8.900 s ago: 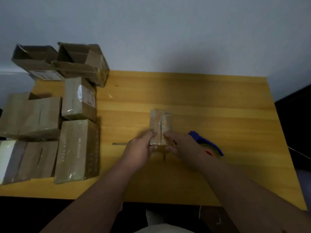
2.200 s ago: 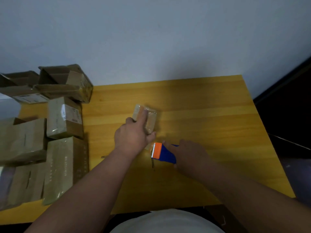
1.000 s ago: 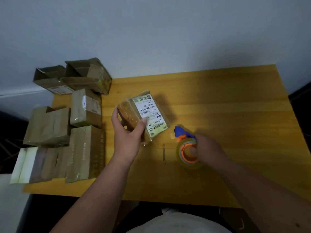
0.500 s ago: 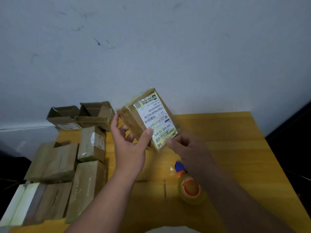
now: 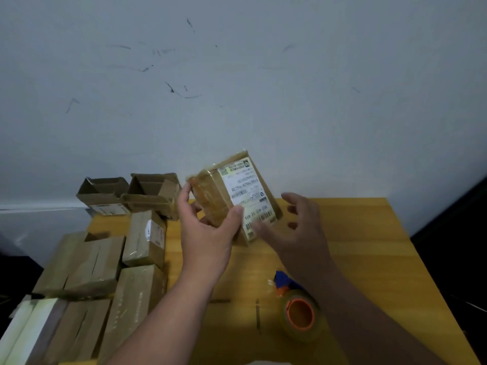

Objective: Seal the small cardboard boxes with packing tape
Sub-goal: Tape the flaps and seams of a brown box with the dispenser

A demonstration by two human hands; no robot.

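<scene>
A small cardboard box [image 5: 226, 191] wrapped in clear tape, with a white shipping label on one face, is lifted above the yellow table [image 5: 369, 246]. My left hand [image 5: 208, 230] grips it from below, thumb on the label side and fingers on the far side. My right hand [image 5: 295, 225] hovers just right of the box with fingers spread, its thumb near the box's lower corner. The tape dispenser [image 5: 297, 312], a clear roll on an orange core with a blue handle, lies on the table under my right forearm.
Several taped cardboard boxes [image 5: 142, 238] lie in rows on the table's left side. Two open boxes [image 5: 126, 193] stand at the back left against the grey wall. A dark gap borders the table's right edge.
My right hand let go of the tape dispenser and rose to the box. My left hand lifted the box off the table and turned its label face up.
</scene>
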